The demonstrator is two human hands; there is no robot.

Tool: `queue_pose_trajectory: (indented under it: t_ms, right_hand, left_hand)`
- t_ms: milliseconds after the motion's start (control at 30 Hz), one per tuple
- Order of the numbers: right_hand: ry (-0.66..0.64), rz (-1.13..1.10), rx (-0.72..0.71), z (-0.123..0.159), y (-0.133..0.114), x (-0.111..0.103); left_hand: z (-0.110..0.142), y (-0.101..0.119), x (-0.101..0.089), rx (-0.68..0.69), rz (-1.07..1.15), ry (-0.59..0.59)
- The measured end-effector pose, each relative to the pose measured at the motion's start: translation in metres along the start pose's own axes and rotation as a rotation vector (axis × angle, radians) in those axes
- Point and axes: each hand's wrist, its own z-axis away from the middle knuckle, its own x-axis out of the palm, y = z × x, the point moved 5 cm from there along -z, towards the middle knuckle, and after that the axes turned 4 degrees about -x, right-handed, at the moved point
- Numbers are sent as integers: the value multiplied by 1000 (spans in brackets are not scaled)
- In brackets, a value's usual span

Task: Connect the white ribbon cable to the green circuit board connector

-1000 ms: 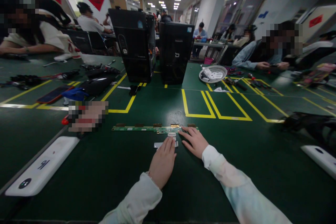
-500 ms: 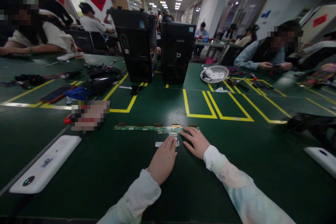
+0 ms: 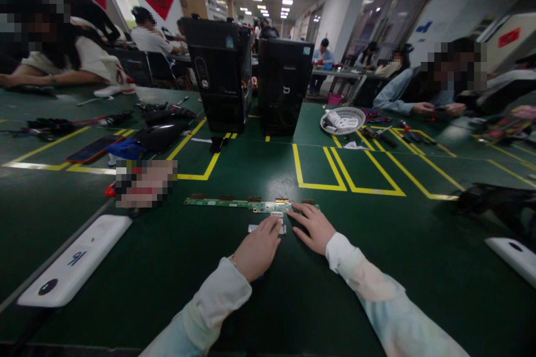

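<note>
A long, narrow green circuit board [image 3: 226,204] with brownish-gold tabs along its far edge lies flat in front of me. At its near edge sits a small white flat cable [image 3: 277,215], and a silver-white strip [image 3: 255,228] lies just below, partly covered. My left hand [image 3: 257,250] is closed, fingers together and bent, with the fingertips at the cable; the exact grip is hidden. My right hand [image 3: 316,228] has its fingers spread, fingertips touching the board's right part. A small blue patch [image 3: 261,277] shows beneath my left hand.
Two black computer towers [image 3: 282,89] stand beyond the board. A white basket [image 3: 342,120] sits back right. White devices lie at left [image 3: 75,259] and right [image 3: 513,254]. Cables and a blue-handled item [image 3: 125,149] are at left. Yellow tape marks the green table; people sit around.
My left hand's fingers have bent more and its wrist has shifted slightly left and up, showing the blue patch. My right hand stays on the board. The view has moved slightly.
</note>
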Motion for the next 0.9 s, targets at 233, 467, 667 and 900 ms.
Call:
queue_pose_trajectory:
  t_ms: [233, 467, 667, 900]
  right_hand:
    - [-28, -8, -7, -1, -1, -2]
    - [7, -8, -2, 0, 0, 0]
    - [12, -5, -7, -1, -1, 2]
    - [16, 3, -5, 0, -1, 2]
  left_hand:
    - [-1, -2, -4, 2, 8, -19]
    - [-2, 5, 0, -32, -17, 16]
    - [-7, 13, 0, -90, -50, 71]
    - [-10, 14, 10, -159, -63, 111]
